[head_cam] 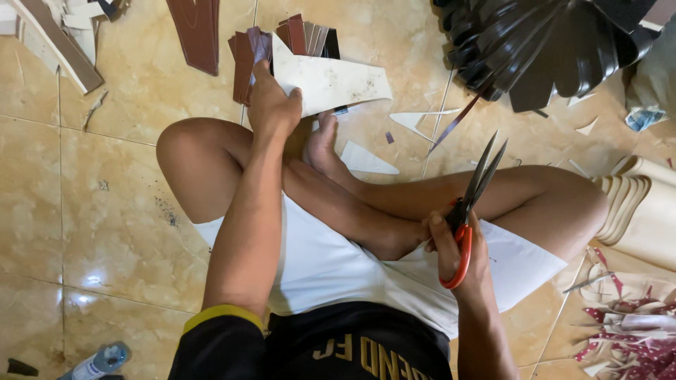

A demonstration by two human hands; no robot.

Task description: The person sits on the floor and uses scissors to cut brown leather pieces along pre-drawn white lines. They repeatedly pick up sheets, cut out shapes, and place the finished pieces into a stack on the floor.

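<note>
I sit cross-legged on a tiled floor. My left hand [271, 105] reaches forward and grips a white, roughly triangular sheet piece [331, 81] that lies over a stack of brown and dark cut strips [246, 60]. My right hand [454, 250] rests on my right leg and holds red-handled scissors [473, 200]; their long blades point up and away, slightly parted. A large white sheet [324, 260] lies across my lap under my legs.
A fan of black cut pieces [542, 42] lies at the top right. Cream curved pieces [634, 207] stack at the right, red and white offcuts [634, 324] below them. Brown strips [197, 32] and scraps [56, 35] lie top left. A plastic bottle [98, 360] sits bottom left.
</note>
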